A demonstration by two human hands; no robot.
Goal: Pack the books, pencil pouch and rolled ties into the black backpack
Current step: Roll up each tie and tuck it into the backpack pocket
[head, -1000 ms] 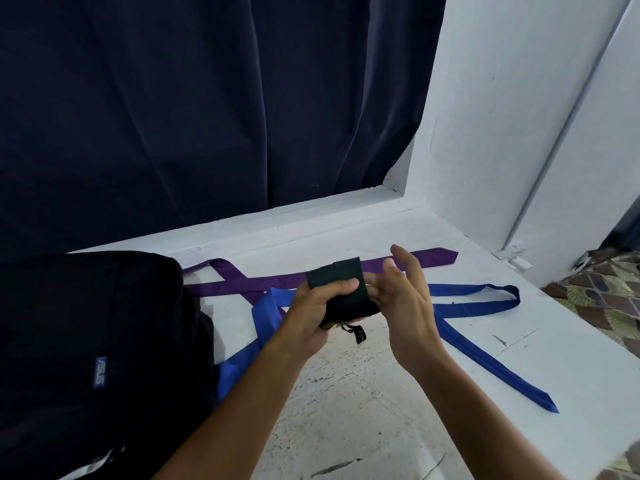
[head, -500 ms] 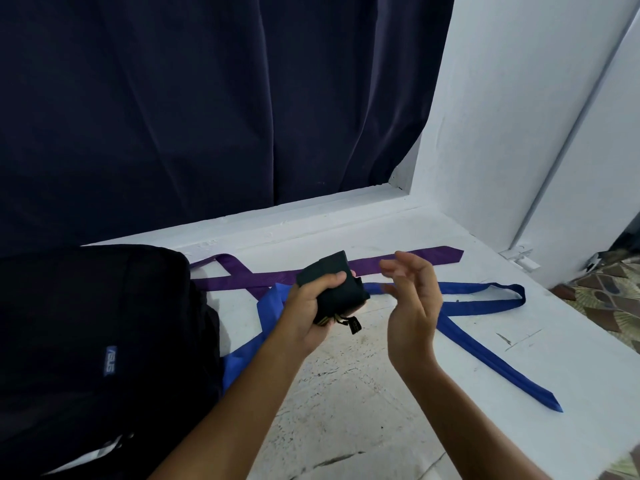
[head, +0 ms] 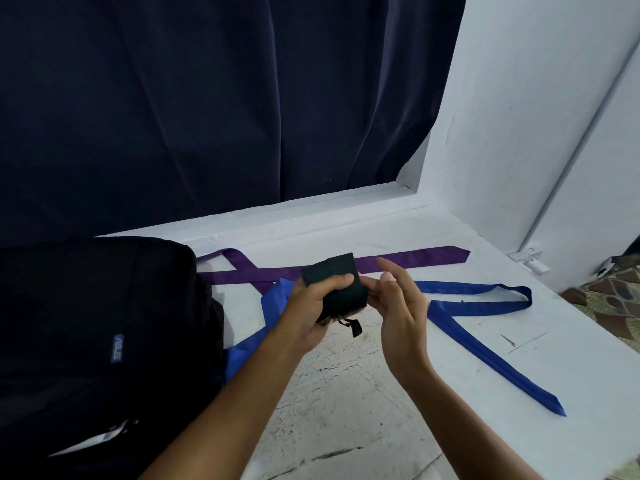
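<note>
Room: white ledge with cracks in the paint, a dark blue curtain behind it, and a white wall on the right.
Backpack: the black backpack sits on the left of the ledge. Its left side and bottom are cut off by the edge of the view. I cannot see if it is zipped or what is inside.
White thing: something pale pokes out low on the backpack. It is too dark to tell what it is.
Left hand: the left hand has its fingers and thumb curled tight round the rolled black tie, held up above the ledge.
Tie roll: the hand hides most of it. A small black tag hangs under it.
Right hand: the right hand is just beside the roll, fingers loose and spread. Its fingertips may touch the roll, but I cannot tell.
Purple tie: the purple tie lies flat on the ledge, partly hidden behind the hands and the backpack.
Blue tie: the blue tie lies unrolled on the ledge, with 1 end tucked out of sight by the backpack.
Books and pouch: not seen anywhere.
</note>
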